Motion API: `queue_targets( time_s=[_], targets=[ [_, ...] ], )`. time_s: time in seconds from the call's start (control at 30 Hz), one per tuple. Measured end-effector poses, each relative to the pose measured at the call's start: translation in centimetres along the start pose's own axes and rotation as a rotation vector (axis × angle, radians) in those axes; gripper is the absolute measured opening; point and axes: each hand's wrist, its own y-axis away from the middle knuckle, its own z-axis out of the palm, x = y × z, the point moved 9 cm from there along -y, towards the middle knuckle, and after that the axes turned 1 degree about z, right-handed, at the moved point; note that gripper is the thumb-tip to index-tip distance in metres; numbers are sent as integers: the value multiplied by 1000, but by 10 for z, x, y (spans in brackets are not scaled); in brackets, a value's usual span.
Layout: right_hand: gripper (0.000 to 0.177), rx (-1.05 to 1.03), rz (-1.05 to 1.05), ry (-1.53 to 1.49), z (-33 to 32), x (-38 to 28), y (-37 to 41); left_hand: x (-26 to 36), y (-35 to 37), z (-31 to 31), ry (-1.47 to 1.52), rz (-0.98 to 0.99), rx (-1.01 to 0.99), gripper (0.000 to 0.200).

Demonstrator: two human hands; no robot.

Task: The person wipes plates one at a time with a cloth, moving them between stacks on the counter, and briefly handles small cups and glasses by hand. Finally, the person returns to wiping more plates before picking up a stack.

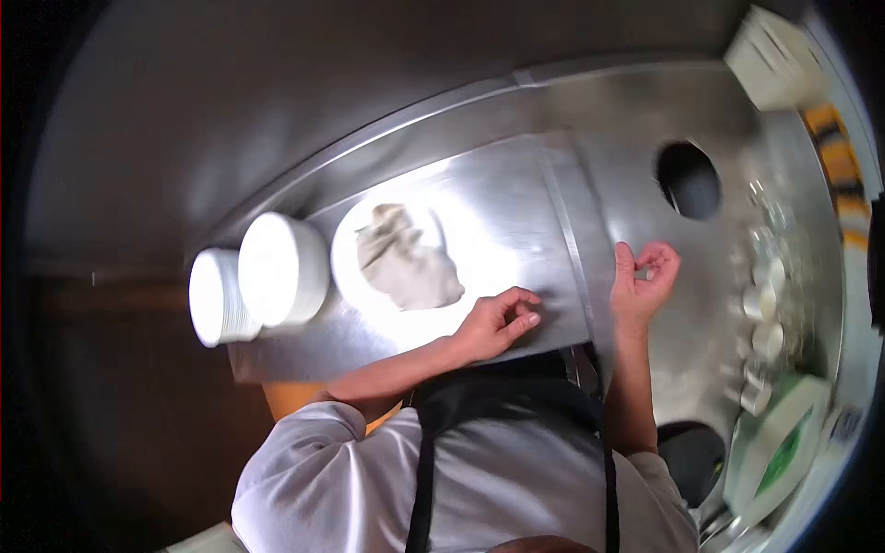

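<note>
My left hand [500, 324] is over the front of the steel counter [516, 203], fingers loosely curled and apart, with nothing in it. To its left a crumpled beige cloth [410, 263] lies on a bright white plate [348, 263]. My right hand [645, 281] is raised over the steel surface on the right, thumb up and fingers bent, with nothing visible in it. Two stacks of white plates stand at the left, a larger stack [281, 269] and a smaller stack [219, 297].
A round dark opening [689, 181] is in the steel at the right. Beyond it stand several glasses and white cups [768, 341]. A white container [776, 60] is at the upper right, and a whitish tray with something green [779, 452] is at the lower right.
</note>
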Motion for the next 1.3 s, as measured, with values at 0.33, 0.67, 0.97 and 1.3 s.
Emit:
queue_targets(
  time_s=[0.33,0.67,0.97,1.3],
  targets=[
    [89,-965,-277,288,278,-137,153,-133,226,-178,202,-206,530,37],
    [55,-849,-330,289,361,-144,175,-152,188,-252,413,-395,480,87],
    [68,-1370,-511,410,395,-127,264,-161,154,-247,544,-334,577,74],
    [50,-1095,-538,985,319,-98,193,-152,156,-237,511,-382,764,73]
  ],
)
